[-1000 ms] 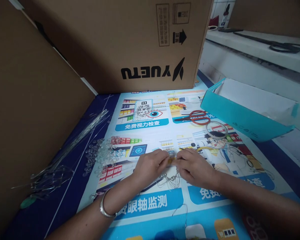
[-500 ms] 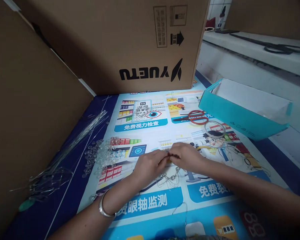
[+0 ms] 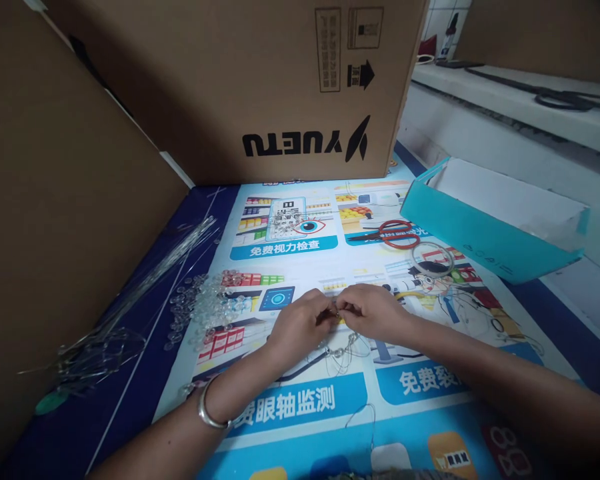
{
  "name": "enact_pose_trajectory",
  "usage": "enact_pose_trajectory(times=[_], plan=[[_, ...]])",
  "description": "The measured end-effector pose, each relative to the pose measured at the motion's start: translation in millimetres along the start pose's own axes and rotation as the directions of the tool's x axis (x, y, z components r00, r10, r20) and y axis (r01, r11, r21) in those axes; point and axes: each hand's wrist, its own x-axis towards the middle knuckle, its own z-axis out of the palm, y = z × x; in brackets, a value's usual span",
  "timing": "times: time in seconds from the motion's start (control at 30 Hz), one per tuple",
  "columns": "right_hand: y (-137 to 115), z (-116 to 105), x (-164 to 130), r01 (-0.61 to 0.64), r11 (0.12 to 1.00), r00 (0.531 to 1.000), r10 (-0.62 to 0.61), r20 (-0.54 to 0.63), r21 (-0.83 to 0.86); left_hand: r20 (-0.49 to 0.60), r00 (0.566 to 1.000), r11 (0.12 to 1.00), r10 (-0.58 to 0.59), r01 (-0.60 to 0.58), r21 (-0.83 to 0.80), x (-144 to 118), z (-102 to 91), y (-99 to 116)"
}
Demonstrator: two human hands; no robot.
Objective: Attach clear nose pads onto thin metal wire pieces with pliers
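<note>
Hemmed in by a tall cardboard box (image 3: 260, 87) at the back and a cardboard panel (image 3: 55, 220) on the left, probably to keep small parts from straying off the printed poster mat (image 3: 300, 400) spread as a work surface. To the right, an open teal box (image 3: 485, 233) lying with its mouth up, within easy reach. Along the left edge, a bundle of thin wires (image 3: 145, 280) laid out lengthwise, loops gathered at the near end. Beside it, a heap of clear beads (image 3: 207, 310), close to the left hand (image 3: 300, 327) for picking. Further back, red-handled scissors (image 3: 393, 235) and a clear ring-shaped roll, perhaps tape (image 3: 433, 259), just in front of the teal box. Both hands meeting at mid-mat, fingertips pinched together over something too small to identify; left thumb and fingers closed tight, right hand (image 3: 375, 313) likewise closed, the pinches touching. Below and between the hands, a beaded wire piece (image 3: 343, 352) trailing onto the mat, seemingly running up into the pinch, so the worked end sits right at the fingertips. On the left wrist, a silver bangle (image 3: 207, 413).
</note>
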Motion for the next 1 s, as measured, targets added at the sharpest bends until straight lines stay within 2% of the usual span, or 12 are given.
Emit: enact_pose_trajectory(times=[0.23, 0.4, 0.5, 0.6, 0.7, 1.0], plan=[[-8.5, 4.2, -2.0, 0.141, 0.956, 0.989, -0.145, 0.003, -0.258, -0.019, 0.999, 0.994, -0.041, 0.043, 0.100, 0.9, 0.4, 5.5], [-10.6, 9.4, -2.4, 0.219, 0.914, 0.972, -0.236, -0.009, -0.341, -0.010, 0.999, 0.992, -0.044, 0.045, 0.116, 1.9, 1.2, 4.1], [-8.2, 5.8, -0.1, 0.198, 0.949, 0.978, -0.209, -0.020, -0.245, -0.015, 0.999, 0.992, -0.043, 0.045, 0.114, 1.6, 2.0, 3.1], [-3.4, 0.5, 2.4, 0.070, 0.998, 0.997, -0.070, -0.012, 0.005, -0.022, 0.999, 0.995, -0.027, 0.028, 0.092, 1.3, 2.5, 2.2], [0.2, -2.0, 3.6, -0.062, 0.978, 0.998, 0.060, 0.012, 0.198, -0.028, 1.000, 0.998, -0.013, 0.015, 0.053, 1.3, 2.1, 1.3], [5.7, -3.6, 3.4, -0.148, 0.941, 0.988, 0.128, 0.086, 0.303, 0.009, 0.999, 1.000, -0.031, 0.031, -0.001, 3.3, 0.5, -0.8]])
